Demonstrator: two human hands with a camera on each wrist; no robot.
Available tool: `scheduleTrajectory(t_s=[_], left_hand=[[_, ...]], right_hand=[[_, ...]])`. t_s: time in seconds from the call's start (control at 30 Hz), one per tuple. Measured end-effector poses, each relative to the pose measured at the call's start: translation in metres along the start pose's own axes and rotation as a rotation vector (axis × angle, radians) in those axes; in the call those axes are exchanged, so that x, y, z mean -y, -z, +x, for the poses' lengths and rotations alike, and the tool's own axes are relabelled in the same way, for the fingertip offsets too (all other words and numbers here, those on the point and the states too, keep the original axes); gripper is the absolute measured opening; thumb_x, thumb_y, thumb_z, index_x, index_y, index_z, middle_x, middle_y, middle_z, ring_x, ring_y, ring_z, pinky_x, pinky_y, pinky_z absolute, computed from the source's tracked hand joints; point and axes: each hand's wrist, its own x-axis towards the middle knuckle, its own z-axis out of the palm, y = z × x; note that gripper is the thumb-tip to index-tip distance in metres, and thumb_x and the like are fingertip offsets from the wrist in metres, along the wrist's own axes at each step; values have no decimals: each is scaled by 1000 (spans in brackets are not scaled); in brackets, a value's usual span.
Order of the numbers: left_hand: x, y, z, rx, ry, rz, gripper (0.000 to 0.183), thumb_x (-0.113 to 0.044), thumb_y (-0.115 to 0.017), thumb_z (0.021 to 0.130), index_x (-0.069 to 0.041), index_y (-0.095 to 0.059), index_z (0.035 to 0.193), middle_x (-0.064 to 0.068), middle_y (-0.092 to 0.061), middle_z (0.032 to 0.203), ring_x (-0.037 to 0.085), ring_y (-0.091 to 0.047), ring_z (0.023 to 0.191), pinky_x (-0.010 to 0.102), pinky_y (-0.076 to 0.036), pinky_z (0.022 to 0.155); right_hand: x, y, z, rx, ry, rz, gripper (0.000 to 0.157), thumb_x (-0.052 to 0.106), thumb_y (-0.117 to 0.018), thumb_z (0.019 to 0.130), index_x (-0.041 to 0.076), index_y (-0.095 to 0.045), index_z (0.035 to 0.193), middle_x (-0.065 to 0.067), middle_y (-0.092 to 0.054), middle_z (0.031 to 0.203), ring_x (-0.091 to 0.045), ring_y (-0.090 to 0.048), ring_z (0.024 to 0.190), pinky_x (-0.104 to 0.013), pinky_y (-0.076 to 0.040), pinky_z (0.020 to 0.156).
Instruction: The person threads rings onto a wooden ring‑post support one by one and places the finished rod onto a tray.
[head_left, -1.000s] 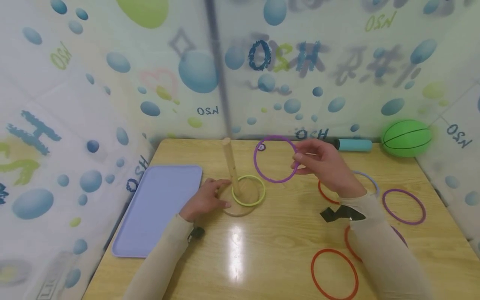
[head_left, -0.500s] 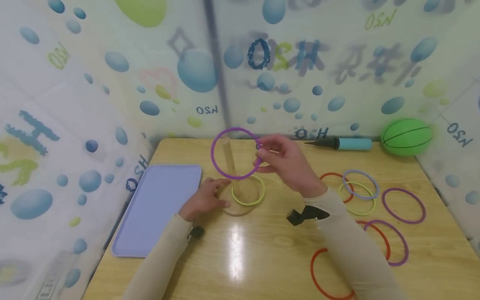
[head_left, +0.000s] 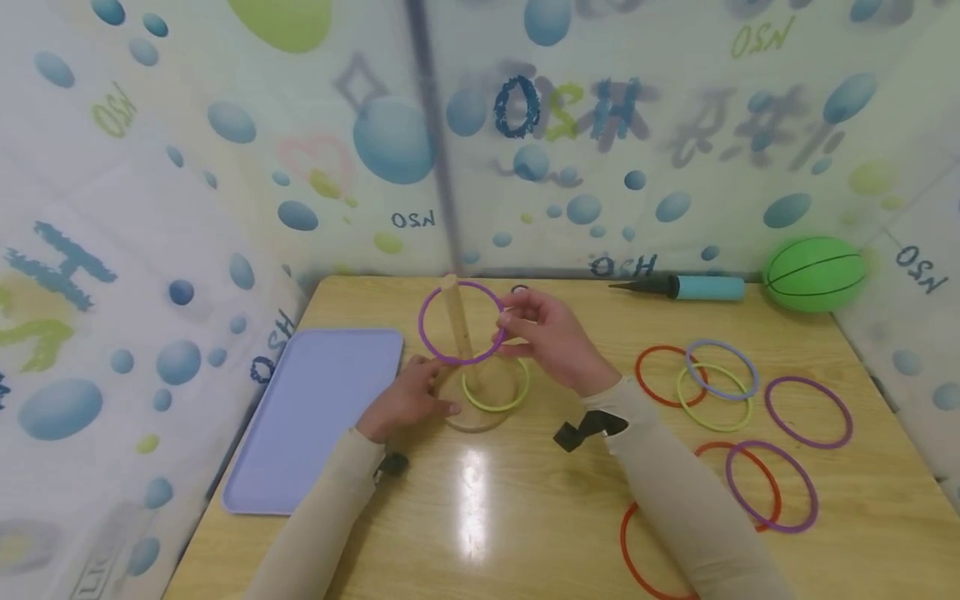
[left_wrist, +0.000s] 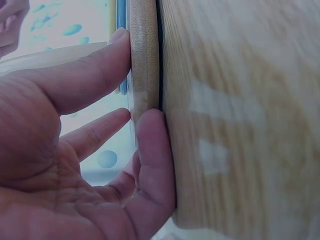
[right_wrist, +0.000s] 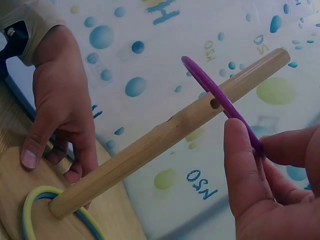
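Note:
Around the upper part of the wooden post (right_wrist: pixel 170 122) is a purple ring (right_wrist: pixel 197 71), pinched between thumb and fingers of my right hand (head_left: pixel 553 342). The post stands upright on a round wooden base (head_left: pixel 457 421). Low on the post, a yellow ring (head_left: pixel 527 382) rests on the base; the right wrist view shows a blue ring (right_wrist: pixel 89 223) just beneath it. My left hand (head_left: pixel 405 398) holds the left side of the base, thumb and fingers spread along its rim (left_wrist: pixel 146 55).
A blue-violet tray (head_left: pixel 315 417) lies left of the stand. Red rings (head_left: pixel 652 400), a light blue ring (head_left: pixel 693 343), another yellow ring (head_left: pixel 712 429) and purple rings (head_left: pixel 810 446) lie on the right. A hand pump (head_left: pixel 708 288) and green ball (head_left: pixel 813 275) sit at the back.
My right hand has carried the purple ring left from beside the stand, over the post's top, then lowered it a little around the post. The left hand stays on the base.

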Motion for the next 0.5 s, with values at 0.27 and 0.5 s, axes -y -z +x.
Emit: scheduleTrajectory(t_s=[0.27, 0.5], left_hand=[[-1, -1, -1, -3, 16, -13, 73, -26, -91, 82, -23, -62, 149, 15, -52, 120, 28, -52, 105, 38, -48, 86], [0, -2, 0, 1, 15, -21, 75, -25, -90, 83, -24, -59, 152, 15, -51, 118, 27, -50, 102, 35, -47, 83]], right_hand=[[-32, 11, 9, 3, -89, 77, 36, 1, -58, 106, -10, -51, 139, -5, -68, 100, -16, -72, 91, -46, -63, 92], [-58, 25, 14, -2, -174, 44, 44, 1, -59, 105, -13, -47, 145, -15, -66, 111, -30, -68, 107, -48, -62, 95]])
